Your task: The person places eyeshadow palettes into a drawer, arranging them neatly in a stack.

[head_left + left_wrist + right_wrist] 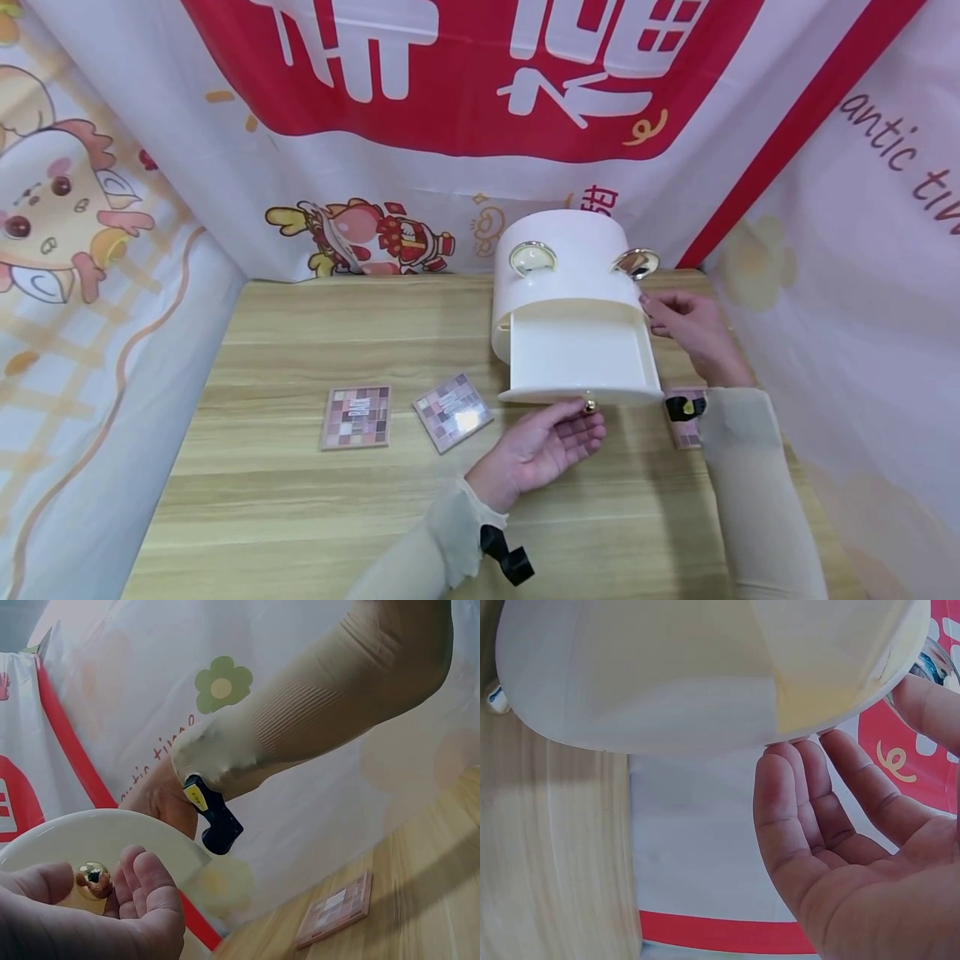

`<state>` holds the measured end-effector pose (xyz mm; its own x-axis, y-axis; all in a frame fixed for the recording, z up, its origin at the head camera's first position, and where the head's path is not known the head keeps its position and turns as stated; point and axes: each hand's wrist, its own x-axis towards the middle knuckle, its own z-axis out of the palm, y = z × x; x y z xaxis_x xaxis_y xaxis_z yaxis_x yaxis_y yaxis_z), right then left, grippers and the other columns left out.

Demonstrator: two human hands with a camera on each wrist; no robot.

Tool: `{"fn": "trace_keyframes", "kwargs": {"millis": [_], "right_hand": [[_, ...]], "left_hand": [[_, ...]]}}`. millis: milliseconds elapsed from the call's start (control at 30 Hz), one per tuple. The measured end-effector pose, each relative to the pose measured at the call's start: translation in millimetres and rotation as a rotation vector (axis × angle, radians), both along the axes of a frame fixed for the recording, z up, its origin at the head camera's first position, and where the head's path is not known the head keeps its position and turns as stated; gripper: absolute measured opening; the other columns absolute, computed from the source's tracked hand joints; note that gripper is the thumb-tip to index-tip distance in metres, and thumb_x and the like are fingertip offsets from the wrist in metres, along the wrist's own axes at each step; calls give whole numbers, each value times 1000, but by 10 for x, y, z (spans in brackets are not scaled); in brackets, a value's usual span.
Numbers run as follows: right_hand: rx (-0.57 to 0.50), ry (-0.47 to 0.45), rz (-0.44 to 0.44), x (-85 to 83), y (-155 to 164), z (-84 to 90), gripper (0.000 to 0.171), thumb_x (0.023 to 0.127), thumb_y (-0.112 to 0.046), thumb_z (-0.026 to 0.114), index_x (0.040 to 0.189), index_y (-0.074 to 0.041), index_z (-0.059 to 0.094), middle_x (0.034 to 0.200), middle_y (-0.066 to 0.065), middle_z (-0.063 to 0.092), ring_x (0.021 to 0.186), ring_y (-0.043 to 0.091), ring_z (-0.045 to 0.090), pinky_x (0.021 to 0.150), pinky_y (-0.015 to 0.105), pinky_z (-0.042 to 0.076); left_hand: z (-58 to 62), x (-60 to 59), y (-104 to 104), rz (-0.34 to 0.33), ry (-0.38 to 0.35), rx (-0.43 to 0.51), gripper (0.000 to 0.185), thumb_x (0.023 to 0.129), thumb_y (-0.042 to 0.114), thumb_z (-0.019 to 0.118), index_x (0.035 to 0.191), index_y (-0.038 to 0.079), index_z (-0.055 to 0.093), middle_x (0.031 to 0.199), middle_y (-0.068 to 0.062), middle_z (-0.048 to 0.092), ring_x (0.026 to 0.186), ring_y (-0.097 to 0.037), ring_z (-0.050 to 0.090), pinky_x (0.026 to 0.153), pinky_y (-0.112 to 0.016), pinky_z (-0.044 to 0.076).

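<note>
A white rounded storage box (pixel 562 250) with two gold-rimmed eye-like discs on top stands toward the back right of the table. Its white drawer (pixel 577 346) is pulled out at the front. My left hand (pixel 543 454) pinches the gold knob (pixel 94 879) on the drawer front between thumb and fingers. Against the box's right side, my right hand (pixel 693 333) rests its fingertips (pixel 774 776), with the fingers mostly extended. The drawer's visible inside is bare white.
Two eyeshadow palettes (pixel 357 417) lie on the wooden table (pixel 285 517) left of the box. A third palette (pixel 335 909) lies at the right, partly under the right sleeve in the head view. Printed cloth (pixel 420 175) hangs behind and at both sides.
</note>
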<state>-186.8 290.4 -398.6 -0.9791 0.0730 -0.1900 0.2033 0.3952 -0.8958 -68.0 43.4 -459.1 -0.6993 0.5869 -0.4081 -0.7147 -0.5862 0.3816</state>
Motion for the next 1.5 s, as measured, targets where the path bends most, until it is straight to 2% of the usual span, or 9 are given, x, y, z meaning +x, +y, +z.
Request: {"fn": "trace_keyframes", "kwargs": {"millis": [167,367,533,733,933,1133,1300,1433,1500], "right_hand": [[-11,8,12,-13,14,-10,62,97,-42,66,132,9,56,103,4,62,83,10,62,80,25,58],[22,-19,22,1,16,18,65,96,-46,65,134,6,56,113,13,60,85,12,62,83,27,57],[18,-27,24,3,27,9,65,96,-46,66,133,7,56,110,10,61,84,11,63,81,25,57],[22,-35,14,-1,18,22,66,96,-46,65,135,7,55,116,14,59,85,11,62,81,24,57],[27,-46,21,4,13,32,68,96,-48,65,137,5,54,123,19,56,89,14,62,79,21,57],[22,-28,34,1,21,27,65,96,-46,65,135,5,55,117,15,58,86,12,63,82,26,57],[25,-26,38,-5,28,17,64,96,-46,65,135,5,56,114,12,59,87,12,62,81,25,57],[4,-15,41,-2,33,15,62,96,-44,66,132,6,57,106,4,64,84,11,63,83,28,58],[-8,-7,41,-3,38,14,61,96,-42,67,131,7,57,100,0,65,82,10,64,82,28,58]], "left_hand": [[-53,34,-54,-42,-2,-8,21,95,22,69,106,4,68,102,-12,70,95,-21,68,98,-37,51],[-119,61,-215,-54,4,-48,22,94,17,69,108,0,67,100,-13,71,94,-22,69,99,-38,51],[-147,57,-365,-37,44,-67,29,93,10,68,117,-7,63,99,-14,72,94,-23,69,99,-40,51],[-144,56,-554,-46,77,-74,20,92,9,68,110,-1,68,105,-14,71,98,-24,68,101,-39,49],[-144,74,-780,-50,140,-118,19,94,6,66,111,-1,69,111,-15,70,103,-25,67,103,-41,48],[-172,73,-1023,-41,179,-162,40,94,6,67,129,-10,57,122,-18,66,110,-27,64,106,-42,45],[-211,13,-1212,9,268,-254,56,91,2,69,138,-16,44,124,-21,64,110,-27,64,105,-43,46],[-242,-16,-1344,99,280,-379,58,85,-7,73,136,-15,47,124,-25,62,110,-30,65,103,-42,48],[-259,-22,-1401,119,281,-451,60,82,-9,75,136,-13,49,124,-25,62,110,-30,65,101,-42,49]]}}
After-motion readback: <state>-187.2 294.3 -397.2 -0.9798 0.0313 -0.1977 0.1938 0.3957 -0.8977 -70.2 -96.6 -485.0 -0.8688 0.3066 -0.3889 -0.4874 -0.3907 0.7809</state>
